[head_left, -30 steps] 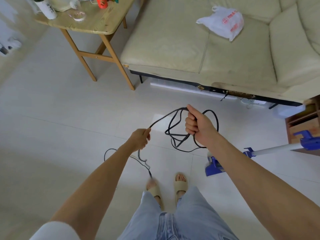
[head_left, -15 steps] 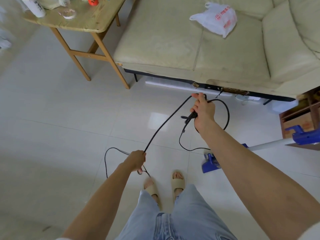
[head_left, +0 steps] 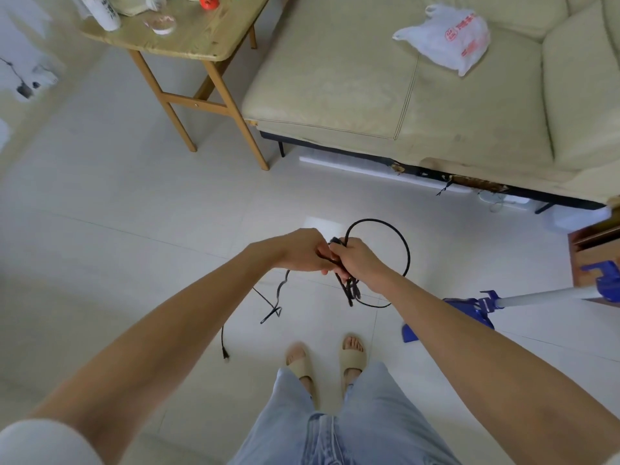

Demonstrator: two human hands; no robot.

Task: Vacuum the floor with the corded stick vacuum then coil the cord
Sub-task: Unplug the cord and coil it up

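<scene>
This is a home living room. A cream leather sofa (head_left: pixel 419 95) fills the upper right of the frame, its front edge worn and torn, with a white plastic shopping bag (head_left: pixel 449 38) lying on the seat. At the upper left stands a small wooden side table (head_left: pixel 201 45) cluttered with a white bottle (head_left: pixel 102 11) and a small clear dish (head_left: pixel 161 23). Glossy pale floor tiles (head_left: pixel 134 213) spread across the middle, and a wooden cabinet (head_left: pixel 597 250) pokes in at the right edge.

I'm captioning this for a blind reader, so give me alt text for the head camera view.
Both hands meet in front of the person, the right hand gripping a bundle of black cord loops, the left hand holding the cord beside it. The plug end dangles; a blue stick vacuum lies on the tile floor near a beige sofa.
</scene>
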